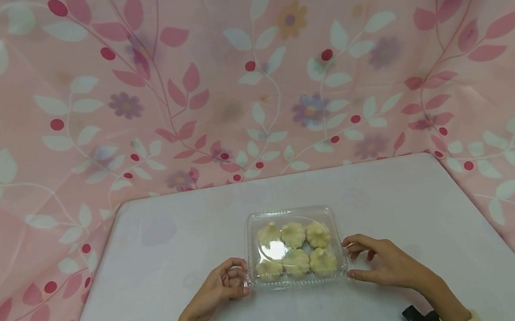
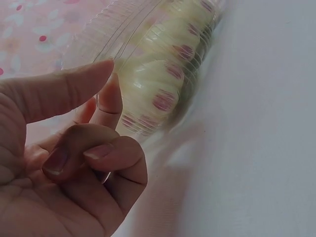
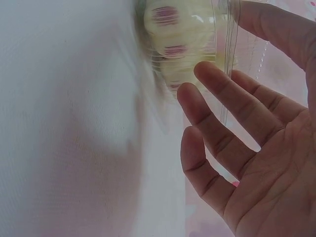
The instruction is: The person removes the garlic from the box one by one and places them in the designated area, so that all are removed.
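Head view: a clear box (image 1: pixel 300 280) holding six pale pieces (image 1: pixel 294 235) sits at the middle of the table (image 1: pixel 172 220), between my left hand (image 1: pixel 220 287) and my right hand (image 1: pixel 388 261). On the left, thumb and forefinger pinch the rim; on the right, fingers are spread, thumb apart from them, at the opposite rim. For steady handling, I judge that I should match the left pinch, hold both sides level and squeeze lightly, since thin walls may flex.

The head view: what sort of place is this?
Probably a small screened-off work spot, likely indoors: pink cloth hangs behind and beside a white table, where a person's left hand and right hand touch a clear box.
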The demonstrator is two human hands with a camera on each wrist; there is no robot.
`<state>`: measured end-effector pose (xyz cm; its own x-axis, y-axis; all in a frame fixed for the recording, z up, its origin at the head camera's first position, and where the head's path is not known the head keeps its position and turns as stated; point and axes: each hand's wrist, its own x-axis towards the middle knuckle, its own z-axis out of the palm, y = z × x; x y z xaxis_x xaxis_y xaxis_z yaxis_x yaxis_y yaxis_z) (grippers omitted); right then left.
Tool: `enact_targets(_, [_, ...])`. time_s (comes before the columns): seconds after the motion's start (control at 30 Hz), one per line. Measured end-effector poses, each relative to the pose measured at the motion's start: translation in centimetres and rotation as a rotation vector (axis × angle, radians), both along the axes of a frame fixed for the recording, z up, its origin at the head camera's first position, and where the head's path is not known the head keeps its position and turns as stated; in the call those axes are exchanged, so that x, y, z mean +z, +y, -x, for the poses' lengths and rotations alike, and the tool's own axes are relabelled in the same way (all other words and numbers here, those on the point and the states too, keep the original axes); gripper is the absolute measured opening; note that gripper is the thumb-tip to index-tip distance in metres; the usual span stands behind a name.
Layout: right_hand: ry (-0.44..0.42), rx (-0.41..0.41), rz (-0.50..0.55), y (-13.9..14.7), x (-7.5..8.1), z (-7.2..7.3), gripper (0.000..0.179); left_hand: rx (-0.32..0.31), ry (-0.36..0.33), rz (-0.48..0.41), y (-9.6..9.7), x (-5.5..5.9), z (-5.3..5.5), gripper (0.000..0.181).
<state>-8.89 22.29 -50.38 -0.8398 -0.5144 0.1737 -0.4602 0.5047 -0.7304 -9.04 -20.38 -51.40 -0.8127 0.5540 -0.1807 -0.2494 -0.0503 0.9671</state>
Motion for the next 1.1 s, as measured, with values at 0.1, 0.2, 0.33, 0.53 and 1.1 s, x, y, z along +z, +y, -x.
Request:
enact_targets(0.1, [-0.002,-0.002,0.002,0.0,0.0,0.0,0.057,0.001,-0.011,-0.005,-0.1,0.0,0.0,0.050])
enact_targets(0.2, [-0.008,-0.007,0.007,0.0,0.0,0.0,0.057,0.002,-0.023,-0.010,-0.1,0.0,0.0,0.049])
enact_targets(0.33, [-0.019,-0.012,0.013,-0.1,0.0,0.0,0.056,0.007,-0.027,-0.013,-0.2,-0.1,0.0,0.048])
enact_targets(0.53, [-0.014,-0.001,0.018,-0.1,0.0,0.2,0.055,-0.021,-0.012,0.010,-0.2,-0.1,-0.1,0.043])
enact_targets(1.1, [-0.038,-0.027,-0.013,-0.3,0.5,-0.3,0.067,-0.015,0.281,0.340,0.1,1.7,-0.4,0.051])
